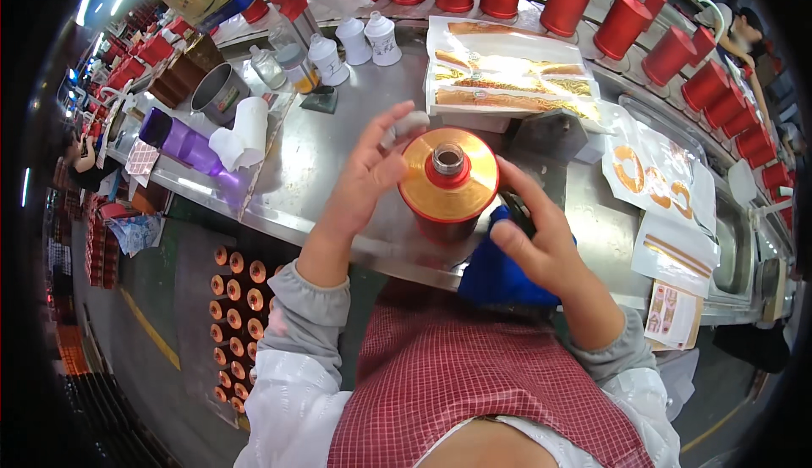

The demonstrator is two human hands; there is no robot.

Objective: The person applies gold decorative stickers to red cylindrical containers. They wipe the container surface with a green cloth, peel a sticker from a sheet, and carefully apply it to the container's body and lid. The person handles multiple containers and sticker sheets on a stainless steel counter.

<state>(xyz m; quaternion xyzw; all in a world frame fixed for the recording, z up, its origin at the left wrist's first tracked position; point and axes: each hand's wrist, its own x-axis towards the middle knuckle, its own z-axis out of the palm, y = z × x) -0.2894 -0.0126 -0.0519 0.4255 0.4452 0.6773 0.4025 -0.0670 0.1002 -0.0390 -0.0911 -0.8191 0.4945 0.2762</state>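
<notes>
A red bottle (448,182) with a gold-foiled shoulder and an open silver neck stands upright at the near edge of the metal workbench (338,142). My left hand (368,172) rests against its left side, fingers spread, with a small whitish pad (412,121) pinched at the fingertips just above the shoulder. My right hand (537,235) touches the bottle's right side while gripping a blue cloth (499,278) against the palm. Neither hand fully encloses the bottle.
Gold foil sheets (507,74) lie behind the bottle, more label sheets (655,180) to the right. Red bottles (626,24) line the conveyor at the back. White small bottles (372,38), a metal cup (222,91), a purple bottle (182,142) sit left. Bottles in a crate (237,316) stand below.
</notes>
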